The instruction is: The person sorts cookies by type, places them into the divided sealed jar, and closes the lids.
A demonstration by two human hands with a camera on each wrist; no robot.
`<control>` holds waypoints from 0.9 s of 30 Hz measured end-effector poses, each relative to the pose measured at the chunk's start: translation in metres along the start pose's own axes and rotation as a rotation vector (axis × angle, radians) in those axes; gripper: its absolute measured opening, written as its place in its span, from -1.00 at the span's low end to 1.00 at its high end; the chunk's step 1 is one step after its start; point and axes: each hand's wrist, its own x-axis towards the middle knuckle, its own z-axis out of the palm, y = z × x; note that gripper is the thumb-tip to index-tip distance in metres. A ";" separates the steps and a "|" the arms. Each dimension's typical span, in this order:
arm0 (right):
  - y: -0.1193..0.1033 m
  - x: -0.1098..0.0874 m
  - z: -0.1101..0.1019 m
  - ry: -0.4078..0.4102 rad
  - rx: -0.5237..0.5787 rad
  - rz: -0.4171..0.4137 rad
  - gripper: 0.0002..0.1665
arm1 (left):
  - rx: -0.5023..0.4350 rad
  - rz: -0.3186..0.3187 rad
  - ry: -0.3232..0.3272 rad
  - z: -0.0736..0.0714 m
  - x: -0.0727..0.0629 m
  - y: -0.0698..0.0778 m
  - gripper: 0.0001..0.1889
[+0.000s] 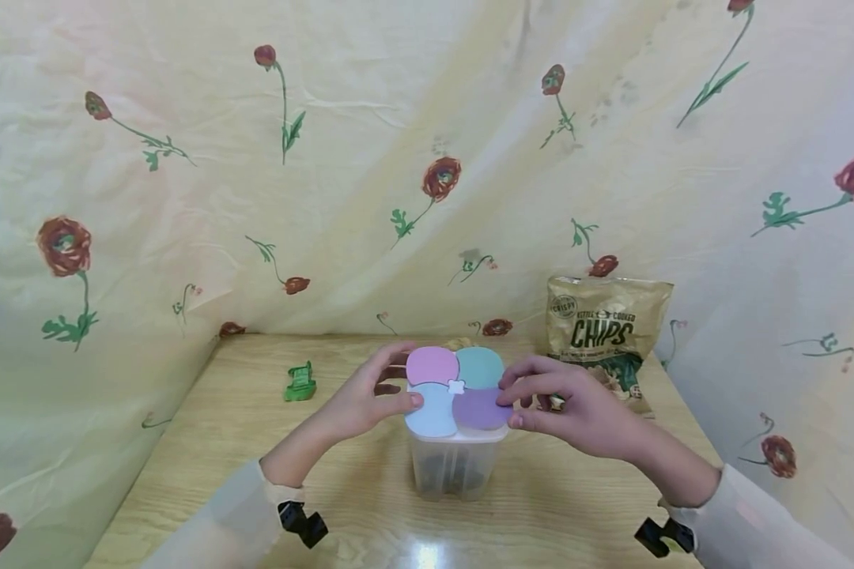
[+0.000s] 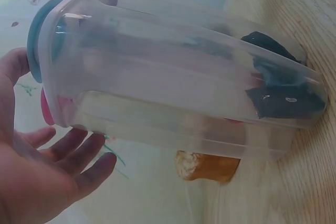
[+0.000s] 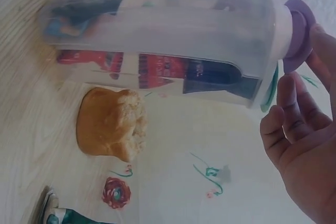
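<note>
A tall clear container (image 1: 458, 470) stands upright on the table, with dark packets showing low inside and red and dark blue packets along one side. Its top carries pink, green, blue and purple lids around a white centre piece. My left hand (image 1: 380, 395) holds the top's left side, thumb on the blue lid (image 1: 432, 411) and fingers by the pink lid (image 1: 432, 366). At the right, my right hand (image 1: 569, 403) pinches the edge of the purple lid (image 3: 299, 38), which sits proud of the white rim in the right wrist view. The green lid (image 1: 480, 367) lies at the back.
Behind the container sits a piece of bread (image 3: 107, 124), mostly hidden in the head view. A chips bag (image 1: 605, 336) stands at the back right. To the left lies a small green object (image 1: 300, 382) on the wooden table (image 1: 228, 442). Flowered cloth hangs behind.
</note>
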 end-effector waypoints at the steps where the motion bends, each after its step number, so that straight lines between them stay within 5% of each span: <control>1: 0.001 -0.001 0.001 0.002 -0.004 -0.009 -0.67 | -0.007 0.003 0.000 0.000 0.000 0.000 -0.21; 10: 0.002 -0.006 0.009 0.047 -0.035 0.020 -0.67 | 0.006 0.007 0.008 0.000 -0.001 0.000 -0.24; 15: 0.000 -0.001 0.015 0.101 -0.060 0.122 -0.68 | 0.000 0.000 0.014 0.001 0.000 -0.002 -0.25; 18: -0.001 0.002 0.015 0.106 -0.097 0.196 -0.50 | -0.013 -0.003 0.012 0.002 0.001 -0.005 -0.25; 22: -0.001 0.006 0.012 0.057 -0.133 0.198 -0.32 | -0.023 -0.003 0.010 0.002 0.001 -0.007 -0.26; 27: 0.003 0.015 0.005 -0.037 -0.151 0.133 -0.48 | -0.021 -0.012 0.020 0.003 0.000 -0.005 -0.25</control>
